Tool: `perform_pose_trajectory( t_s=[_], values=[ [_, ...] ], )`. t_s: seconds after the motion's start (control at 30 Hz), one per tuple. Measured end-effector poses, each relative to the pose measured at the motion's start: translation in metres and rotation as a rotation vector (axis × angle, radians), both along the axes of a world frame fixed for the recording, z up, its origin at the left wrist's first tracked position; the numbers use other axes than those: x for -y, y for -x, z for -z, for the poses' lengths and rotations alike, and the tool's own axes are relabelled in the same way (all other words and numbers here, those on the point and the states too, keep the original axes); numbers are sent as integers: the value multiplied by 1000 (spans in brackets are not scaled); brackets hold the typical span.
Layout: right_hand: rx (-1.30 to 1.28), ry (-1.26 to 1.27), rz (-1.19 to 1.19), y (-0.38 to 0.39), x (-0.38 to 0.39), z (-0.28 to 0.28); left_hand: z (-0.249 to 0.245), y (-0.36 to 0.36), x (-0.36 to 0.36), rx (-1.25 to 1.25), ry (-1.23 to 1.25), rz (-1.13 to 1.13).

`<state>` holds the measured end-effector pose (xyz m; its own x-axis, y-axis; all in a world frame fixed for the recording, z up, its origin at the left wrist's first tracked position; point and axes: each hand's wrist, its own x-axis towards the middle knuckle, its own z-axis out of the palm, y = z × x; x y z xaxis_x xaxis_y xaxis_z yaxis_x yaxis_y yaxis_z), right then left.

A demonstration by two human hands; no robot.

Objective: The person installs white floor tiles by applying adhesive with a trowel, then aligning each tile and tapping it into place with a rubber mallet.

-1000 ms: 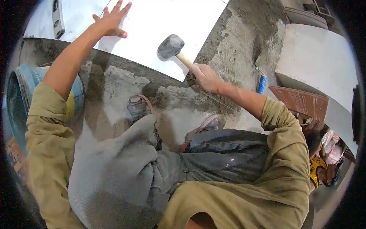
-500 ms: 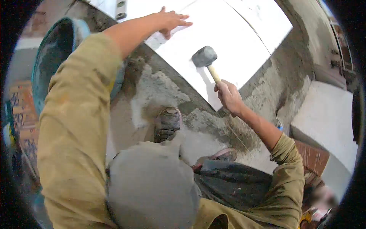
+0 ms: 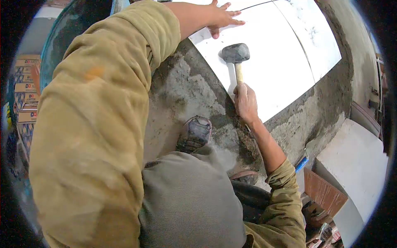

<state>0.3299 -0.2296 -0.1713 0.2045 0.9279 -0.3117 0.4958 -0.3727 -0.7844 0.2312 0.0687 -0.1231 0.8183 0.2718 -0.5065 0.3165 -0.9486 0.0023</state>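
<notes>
My right hand (image 3: 245,102) is wrapped round the wooden handle of a rubber mallet (image 3: 236,53). The mallet's dark grey head is over a large white tile (image 3: 275,68), close to its left edge, and casts a shadow on it. Farther up the same tile, my left hand (image 3: 223,20) lies with its fingers spread, near a dark joint line. Another white tile (image 3: 316,29) adjoins it on the right, with a thin seam between the two.
Rough grey mortar (image 3: 326,89) borders the tiles. A teal tub (image 3: 49,51) stands left, beyond stacked cartons (image 3: 27,97). On the right are a blue-handled tool (image 3: 302,164), a brown board (image 3: 324,192) and a pale slab (image 3: 351,155). My shoe (image 3: 197,131) is below the tile.
The camera view has shifted, and the tiles appear farther right. The mallet's handle has swung from slanted to nearly straight up in view. My left hand stays spread over the tile.
</notes>
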Motion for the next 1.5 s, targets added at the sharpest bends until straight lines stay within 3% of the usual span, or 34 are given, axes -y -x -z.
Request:
perform_pose_trajectory(
  t_s=[0.17, 0.27, 0.33, 0.43, 0.53, 0.63, 0.77, 0.93, 1.0, 1.03, 1.13, 1.23, 1.37, 1.43, 1.47, 1.5],
  values=[
    [-20, -39, 12, 3, -5, -7, -1, -1, -2, -1, 19, -2],
    [104, -181, -88, 3, -7, -4, 0, 0, 0, 7, 22, -22],
    [-136, 77, 144, 9, -7, -9, -3, -1, -2, -19, 59, -45],
    [-141, 142, 138, 6, -11, -14, -5, -4, 1, -29, 50, -69],
    [-41, -66, 60, 7, -8, -8, -5, -5, -2, -98, 19, -24],
    [-120, 132, 121, 8, -13, -24, 8, -7, 13, -47, -136, -132],
    [-94, 103, 116, 10, -11, -18, 16, -3, 10, -8, -136, -129],
    [74, -61, -118, -3, -13, -24, 14, -9, 4, -19, -53, -146],
    [45, -208, 10, 0, -8, -8, 7, -9, 8, -21, -44, -154],
    [-96, -8, 161, 2, -10, -21, 4, -9, 8, -20, -40, -156],
    [13, -131, 74, -6, -14, -24, -3, -8, 10, -9, -59, -166],
    [-330, 133, 268, -14, -21, -47, -9, -16, 13, -63, -82, -132],
    [-249, 3, 399, -32, -20, -37, -16, -38, 26, -124, -113, -133],
    [-336, 137, 560, -46, -23, -41, -8, -51, 43, 83, -60, -119],
    [-516, 156, 700, -52, -28, -43, -5, -59, 56, 40, 1, -187],
    [-518, 155, 704, -60, -31, -30, -2, -66, 66, -6, 66, -254]
  ],
)
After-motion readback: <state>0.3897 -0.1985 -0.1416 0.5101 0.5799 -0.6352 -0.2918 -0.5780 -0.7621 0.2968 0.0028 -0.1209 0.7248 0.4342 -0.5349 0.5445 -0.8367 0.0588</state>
